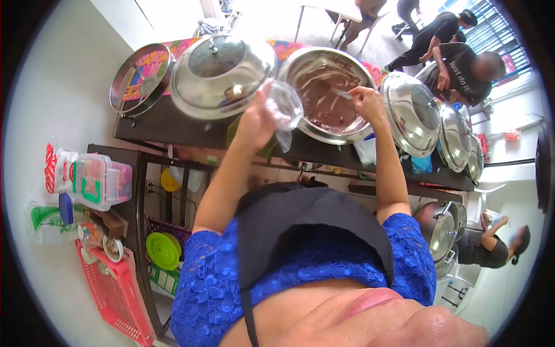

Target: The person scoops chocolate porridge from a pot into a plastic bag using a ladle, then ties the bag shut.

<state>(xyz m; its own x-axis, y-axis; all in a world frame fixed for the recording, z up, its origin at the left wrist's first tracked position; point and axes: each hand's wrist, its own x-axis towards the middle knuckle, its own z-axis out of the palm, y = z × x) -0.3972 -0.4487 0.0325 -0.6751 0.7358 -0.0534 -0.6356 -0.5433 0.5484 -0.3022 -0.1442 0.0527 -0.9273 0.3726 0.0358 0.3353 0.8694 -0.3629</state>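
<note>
My left hand (255,118) holds a clear plastic bag (286,108) with its mouth spread wide, beside the near left rim of a large steel pot (295,56). Thick brown chocolate-coloured food (323,106) fills much of the pot, and smears of it coat the inner wall. Over the pot's right side, my right hand (368,103) grips the handle of a utensil (342,93), apparently a spoon or ladle. Its lower end is hidden in the brown food. Whether anything is inside the bag is hard to tell.
A dark table (186,130) bears the pot, with a lidded steel pot (256,56) and a metal ring stand (115,93) to the left. More domed lids (412,115) stand to the right. Left lies a shelf with a plastic box (102,173) and a pink basket (108,299). Several people are nearby.
</note>
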